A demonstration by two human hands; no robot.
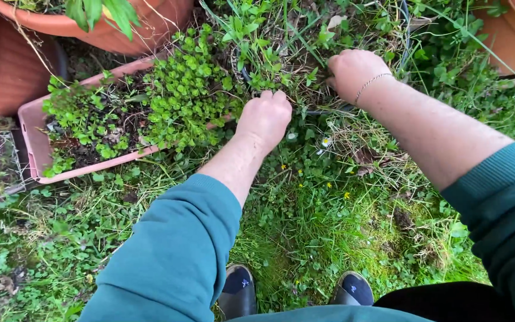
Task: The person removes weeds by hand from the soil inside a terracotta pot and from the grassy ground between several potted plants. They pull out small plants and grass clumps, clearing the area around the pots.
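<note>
No packages, labels, signs or screens are showing anywhere in this view.

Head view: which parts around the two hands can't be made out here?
- Left hand: fingertips buried in weeds, so any grip is hidden.
- Right hand: fingers curled into the grass; what they hold is hidden.
- Dark pot rim: mostly overgrown.
- Pink planter: far end covered by its leafy plant.
- Terracotta pots: cut off by the frame edges.
</note>
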